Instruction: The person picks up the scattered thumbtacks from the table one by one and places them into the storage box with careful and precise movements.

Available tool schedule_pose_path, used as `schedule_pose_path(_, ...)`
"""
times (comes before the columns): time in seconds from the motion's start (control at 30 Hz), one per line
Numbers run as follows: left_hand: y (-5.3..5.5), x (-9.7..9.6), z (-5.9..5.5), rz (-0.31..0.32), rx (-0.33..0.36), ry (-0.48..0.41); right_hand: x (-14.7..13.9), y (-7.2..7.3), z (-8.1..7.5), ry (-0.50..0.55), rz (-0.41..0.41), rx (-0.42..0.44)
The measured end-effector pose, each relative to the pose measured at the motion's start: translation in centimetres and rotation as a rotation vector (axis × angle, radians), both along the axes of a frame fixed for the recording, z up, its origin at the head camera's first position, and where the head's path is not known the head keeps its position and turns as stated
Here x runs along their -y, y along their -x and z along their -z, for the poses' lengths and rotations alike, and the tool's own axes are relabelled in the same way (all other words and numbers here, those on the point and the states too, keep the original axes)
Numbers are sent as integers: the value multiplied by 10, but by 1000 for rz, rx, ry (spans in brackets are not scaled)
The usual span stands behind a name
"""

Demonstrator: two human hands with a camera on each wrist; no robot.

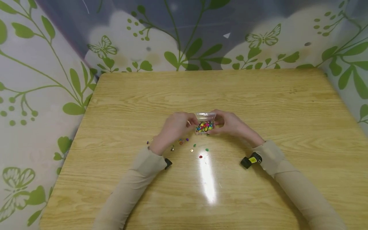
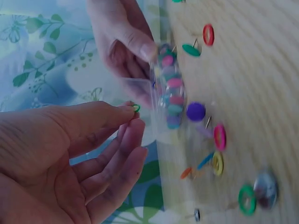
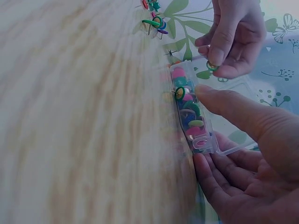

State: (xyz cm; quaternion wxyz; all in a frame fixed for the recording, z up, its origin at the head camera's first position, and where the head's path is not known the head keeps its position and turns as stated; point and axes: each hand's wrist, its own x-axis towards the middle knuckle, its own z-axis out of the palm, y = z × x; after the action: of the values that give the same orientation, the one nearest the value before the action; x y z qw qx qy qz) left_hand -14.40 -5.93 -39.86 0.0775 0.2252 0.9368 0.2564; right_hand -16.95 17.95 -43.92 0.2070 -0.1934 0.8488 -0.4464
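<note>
A small clear plastic box point(image 1: 205, 132) stands on the table with its hinged lid point(image 1: 206, 115) raised. Colourful thumbtacks point(image 1: 204, 126) fill it. My right hand point(image 1: 232, 124) holds the box at its right end, thumb point(image 3: 229, 105) on the near side and fingers round the end and behind. Between thumb and fingertips my left hand point(image 2: 60, 140) pinches one green-rimmed thumbtack point(image 2: 136, 108), beside the left end of the box. In the right wrist view that pinched thumbtack point(image 3: 212, 66) hangs above the box's far end.
Loose thumbtacks lie on the wooden table point(image 1: 258, 198) in front of the box and under my left wrist, among them a red one point(image 1: 200, 157), a green one point(image 1: 207, 149) and a purple one point(image 2: 195, 111). Leaf-patterned walls point(image 1: 120, 28) border the table's back and sides.
</note>
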Motion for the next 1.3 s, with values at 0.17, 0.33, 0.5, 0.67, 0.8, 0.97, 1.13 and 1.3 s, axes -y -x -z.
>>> schedule_pose_path(0.17, -1, -9, 3, -12, -12, -25, -1, 1, 2, -9, -4, -23)
schedule_pose_path(0.33, -3, -10, 4, -23, -23, -46, -1, 1, 2, -17, 2, -24)
schedule_pose_path(0.5, -3, 3, -1, -57, -11, -23, -1, 1, 0, -15, 2, -16)
schedule_pose_path(0.67, -1, 36, -7, -137, 4, -28, 0, -1, -1, -29, 11, -5)
schedule_pose_path(0.8, -2, 70, -9, -204, 28, -16, 0, -1, -1, -41, 18, 2)
schedule_pose_path(0.97, -7, 105, -10, -214, 70, 47, 1, -2, -1, -38, 21, 4)
schedule_pose_path(1.13, -15, 126, -8, -196, 128, 98, 0, -2, 0, -44, 24, 7)
schedule_pose_path(1.3, -23, 134, -4, -185, 199, 148, 0, -1, 0, -47, 21, 4)
